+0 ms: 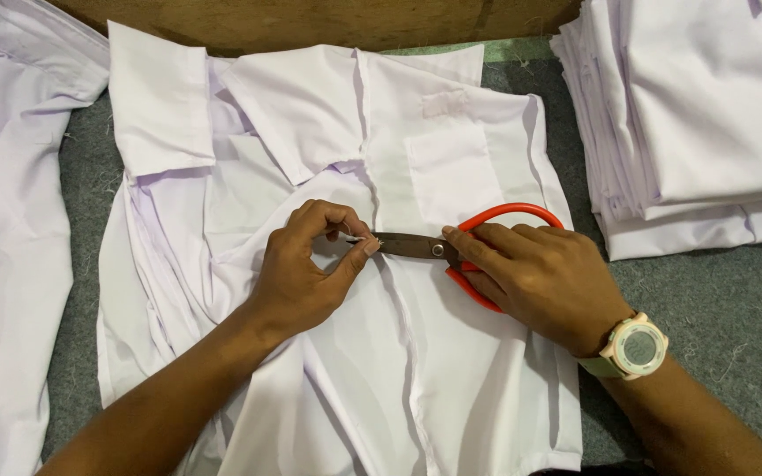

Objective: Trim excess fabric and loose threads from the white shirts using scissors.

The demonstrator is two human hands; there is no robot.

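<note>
1. White shirt [310,353] lies front-up and spread flat on the grey tabletop [716,291]; collar toward the far edge, hem toward the person, so its long axis runs away from the camera, near to far
2. Chest pocket [451,167] sits on the shirt's right half as seen, just beyond the scissors
3. Right hand [531,273] closed around the red-handled scissors [451,251]; fingers curl over the red loop handles, index finger laid along the top near the pivot, probably to steady the blades
4. Scissors lie nearly level across the shirt; long axis left-right, dark blades pointing left toward the left hand, handles to the right
5. Left hand [310,264] pinched shut, thumb and forefinger meeting at a small bit of thread or fabric [354,239] right at the blade tips; it looks held taut so the tips can reach it, though exactly what it is shows too small to tell
6. Blades look almost closed at the tips
7. Both hands rest on the shirt near the front placket, about mid-chest, which keeps the cloth flat
8. Wrist watch [641,345], pale case, on the right wrist
9. Stack of folded white shirts [698,115] at far right on the tabletop, well apart from the hands
10. More white cloth [2,264] loose at the left edge
</note>
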